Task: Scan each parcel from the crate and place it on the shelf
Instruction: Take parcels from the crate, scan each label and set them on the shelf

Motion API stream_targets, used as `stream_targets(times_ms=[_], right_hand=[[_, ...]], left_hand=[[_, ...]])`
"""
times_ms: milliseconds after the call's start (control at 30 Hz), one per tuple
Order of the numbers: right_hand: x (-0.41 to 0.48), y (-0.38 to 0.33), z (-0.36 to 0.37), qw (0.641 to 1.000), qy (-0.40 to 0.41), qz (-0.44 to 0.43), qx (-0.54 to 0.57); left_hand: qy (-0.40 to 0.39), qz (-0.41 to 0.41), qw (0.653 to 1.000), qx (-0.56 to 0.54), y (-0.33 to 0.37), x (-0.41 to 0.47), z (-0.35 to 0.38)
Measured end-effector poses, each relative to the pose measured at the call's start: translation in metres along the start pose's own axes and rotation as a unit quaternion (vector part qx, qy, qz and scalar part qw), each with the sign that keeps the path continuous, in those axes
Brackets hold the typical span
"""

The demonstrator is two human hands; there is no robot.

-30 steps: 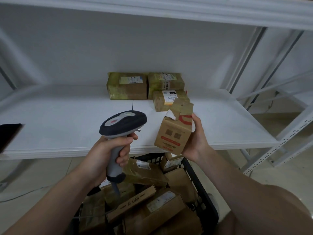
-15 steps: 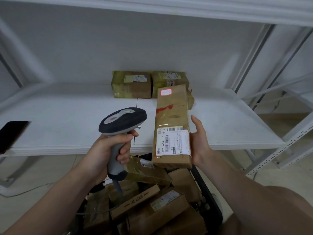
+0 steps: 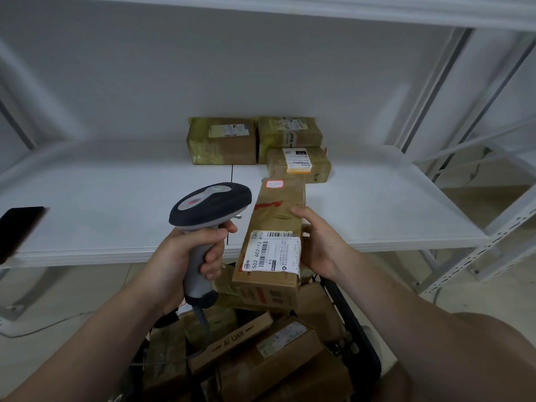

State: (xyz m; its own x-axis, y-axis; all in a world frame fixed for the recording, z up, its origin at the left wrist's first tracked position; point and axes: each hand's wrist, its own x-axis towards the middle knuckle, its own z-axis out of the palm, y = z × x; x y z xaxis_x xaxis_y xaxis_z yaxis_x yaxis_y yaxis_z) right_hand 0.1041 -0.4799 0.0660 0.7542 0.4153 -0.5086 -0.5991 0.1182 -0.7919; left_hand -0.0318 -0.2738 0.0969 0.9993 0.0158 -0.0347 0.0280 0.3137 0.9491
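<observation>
Long brown cardboard parcel [image 3: 274, 216], white label [image 3: 272, 252] up, gripped at its side by right hand [image 3: 322, 248] over white shelf's [image 3: 116, 204] front edge, above black crate [image 3: 358, 332]. Left hand [image 3: 182, 256] grips grey-black handheld scanner [image 3: 210, 204] beside it. Best: tip scanner onto barcode [image 3: 282, 234], parcel steady.

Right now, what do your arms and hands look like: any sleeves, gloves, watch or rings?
No gloves, rings or watch visible on the left hand or right hand. The left forearm and right forearm are bare, no sleeve in view.
</observation>
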Motion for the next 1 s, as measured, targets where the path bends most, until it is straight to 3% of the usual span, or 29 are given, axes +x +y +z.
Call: stream_targets(times_ms=[300, 400, 800, 1000], right_hand=[[0.0, -0.019, -0.01, 0.994, 0.092, -0.023, -0.046], [0.003, -0.022, -0.014, 0.993, 0.106, -0.053, -0.013], [0.014, -0.01, -0.016, 0.989, 0.036, -0.101, 0.102], [0.014, -0.006, -0.01, 0.978, 0.017, -0.136, 0.157]], left_hand=[[0.009, 0.003, 1.0, 0.014, -0.002, 0.001, 0.001], [0.017, 0.0, 1.0, 0.012, -0.003, 0.001, 0.001], [0.118, -0.07, 0.986, -0.096, -0.011, 0.006, 0.011], [0.198, -0.078, 0.974, -0.072, -0.016, 0.008, 0.013]])
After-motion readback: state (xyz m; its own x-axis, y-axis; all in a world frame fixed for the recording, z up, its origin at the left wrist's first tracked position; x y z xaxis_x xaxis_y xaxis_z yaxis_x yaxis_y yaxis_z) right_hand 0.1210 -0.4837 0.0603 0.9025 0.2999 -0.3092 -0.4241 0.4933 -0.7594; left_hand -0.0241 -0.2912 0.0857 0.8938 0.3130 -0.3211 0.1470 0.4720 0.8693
